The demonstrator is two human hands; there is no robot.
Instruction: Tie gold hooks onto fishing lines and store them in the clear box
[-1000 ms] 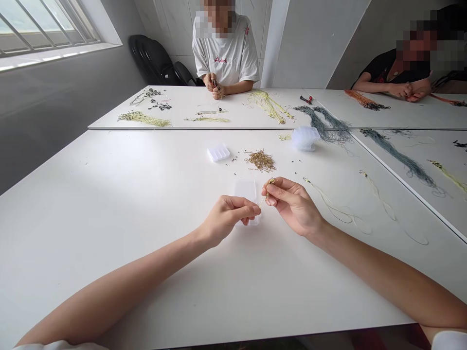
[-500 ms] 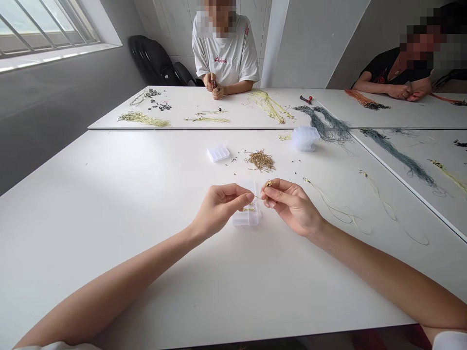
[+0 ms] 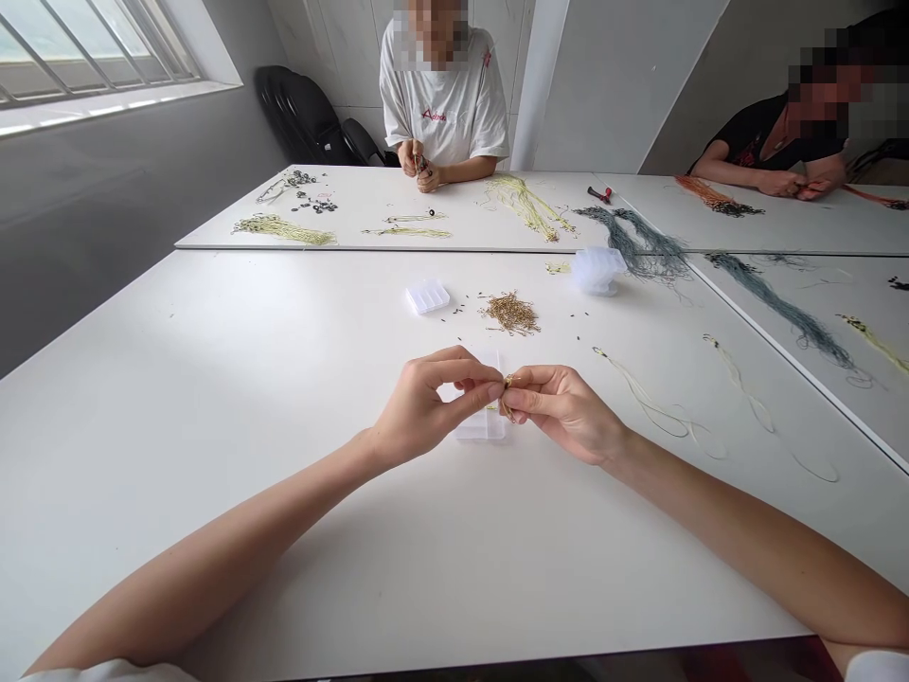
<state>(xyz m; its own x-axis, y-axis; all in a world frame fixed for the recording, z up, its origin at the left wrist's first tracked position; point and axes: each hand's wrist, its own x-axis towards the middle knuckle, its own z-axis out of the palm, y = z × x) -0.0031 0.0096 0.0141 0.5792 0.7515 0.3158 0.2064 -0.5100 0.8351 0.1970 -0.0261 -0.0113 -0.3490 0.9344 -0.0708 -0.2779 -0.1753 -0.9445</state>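
Room: a white-tiled room with a barred window [image 3: 92,57] at upper left and a black chair [image 3: 298,114] against the far wall.

Surface: a broad white surface [image 3: 213,398] lies before the person, butted against further white surfaces ahead and to the right.

Co-workers: across the far surface, a person in a white T-shirt [image 3: 444,104] holds a small dark tool in both hands; at far right, a person in a black top [image 3: 753,142] rests both forearms on the surface.

Cords: grey-green strands [image 3: 632,237] lie ahead, and loose cream cords [image 3: 646,403] trail right of the hands.

Boxes: a clear compartment box [image 3: 483,426] sits directly beneath the hands; a small white box [image 3: 427,296] lies further ahead.

Loose parts: a heap of thin gold hooks [image 3: 508,314] sits ahead of the hands, with tiny black beads [image 3: 454,317] scattered around it.

Hands: the left hand [image 3: 433,403] and right hand [image 3: 561,412] meet above the box, fingertips pinching from both sides.

Held item: a small gold piece [image 3: 508,384] sits between those fingertips, mostly hidden, its exact form too small to tell.
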